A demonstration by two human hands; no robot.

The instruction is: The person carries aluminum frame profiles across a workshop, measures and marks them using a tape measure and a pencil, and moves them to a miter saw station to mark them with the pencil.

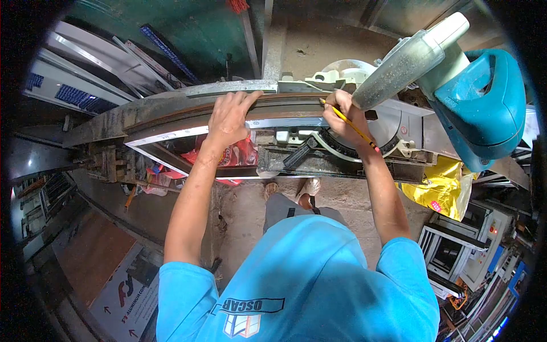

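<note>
A long brown metal profile [288, 107], its near face covered with pale film, lies across the bench and the base of a mitre saw. My left hand [229, 118] grips it left of the saw, fingers over the top and thumb stretched to the right. In my right hand [346, 117] is a yellow pencil [361, 135], its tip at the profile's upper side and its pink end toward me. The teal mitre saw [484, 105] stands at the right, with a dusty grey tube-like part [401, 71] just beyond my right hand.
A black saw handle [299, 153] sticks out toward me below the profile. Red plastic packaging [242, 153] shows beneath it. To the right hangs a yellow bag [441, 185]. Metal lengths [85, 54] lean at the upper left, and a printed board [128, 299] lies lower left.
</note>
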